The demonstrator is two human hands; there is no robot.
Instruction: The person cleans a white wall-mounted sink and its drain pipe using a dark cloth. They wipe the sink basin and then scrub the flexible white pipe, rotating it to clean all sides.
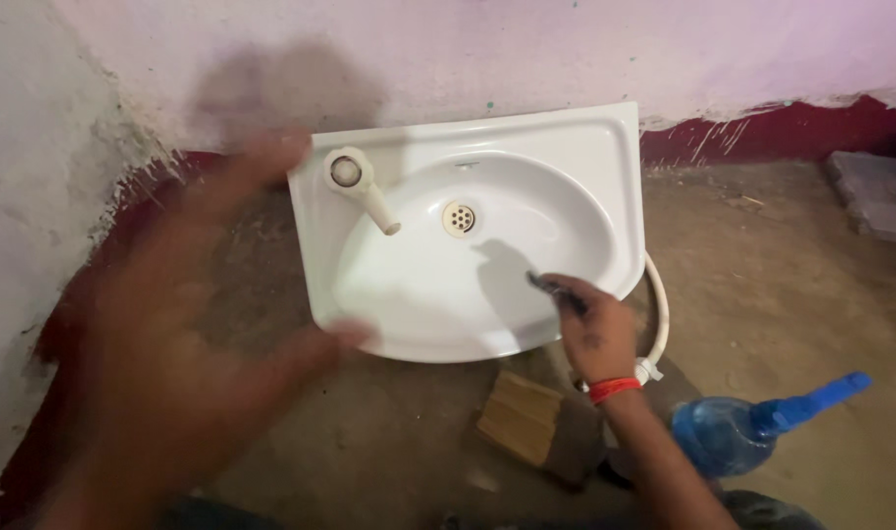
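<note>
1. A white ceramic wash basin (566,147) lies on a dirt floor (782,275), its back edge against a pale wall (468,49).
2. The left hand (183,334), blurred, is spread wide beside the basin's left rim, holding nothing.
3. The right hand (590,329) rests at the basin's front right rim, pinching a small dark tool (556,290).
4. A blue plastic bottle (752,427) lies to the right.
5. A white plastic tap (360,186) is mounted on the basin's left corner.
6. A round drain (459,218) sits in the bowl.

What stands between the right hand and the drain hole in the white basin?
Nothing visible does. The right hand holds a small dark tool over the basin rim, and only bare white bowl lies between it and the drain hole. The tap stands off to the side; the blurred left hand is at the opposite edge.
</note>
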